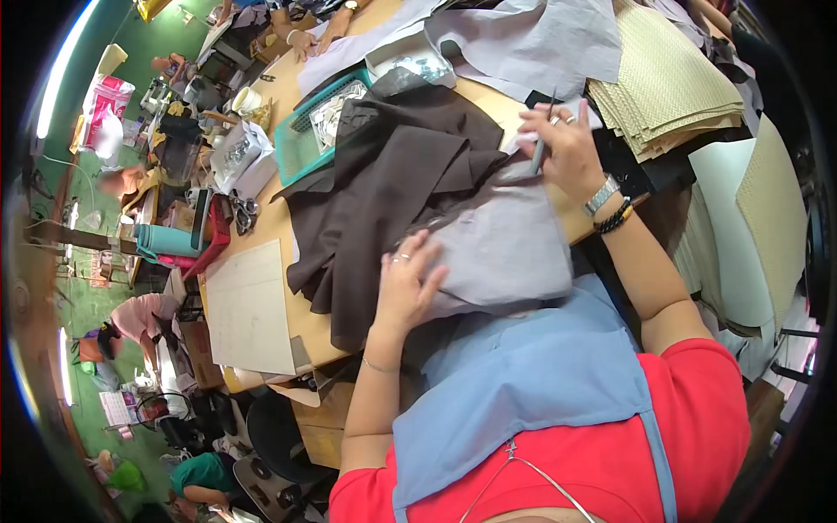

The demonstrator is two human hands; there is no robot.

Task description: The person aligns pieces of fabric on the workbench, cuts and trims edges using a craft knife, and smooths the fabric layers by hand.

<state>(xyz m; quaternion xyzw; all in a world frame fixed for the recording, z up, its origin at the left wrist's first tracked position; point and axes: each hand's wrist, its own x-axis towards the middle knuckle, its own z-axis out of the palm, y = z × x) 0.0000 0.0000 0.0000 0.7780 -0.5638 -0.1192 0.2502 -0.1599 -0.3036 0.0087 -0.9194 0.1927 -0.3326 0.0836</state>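
My left hand (408, 283) lies on the cloth with its fingers apart, where a dark brown fabric (392, 183) meets a pale grey fabric (501, 240). The brown fabric is heaped in loose folds over the table. The grey piece spreads towards my lap and partly covers my blue apron (532, 375). My right hand (567, 152) is raised near the grey fabric's far edge, closed round a slim grey pen-like tool (538, 155). A thin dark point shows above the fingers; the tool's exact kind is unclear.
A teal basket (286, 148) and a white box (397, 57) with small parts stand beyond the brown fabric. A pale board (248, 305) lies left. Stacked cream textured sheets (667, 78) are at the right. Another person's hands (314, 42) work at the far end.
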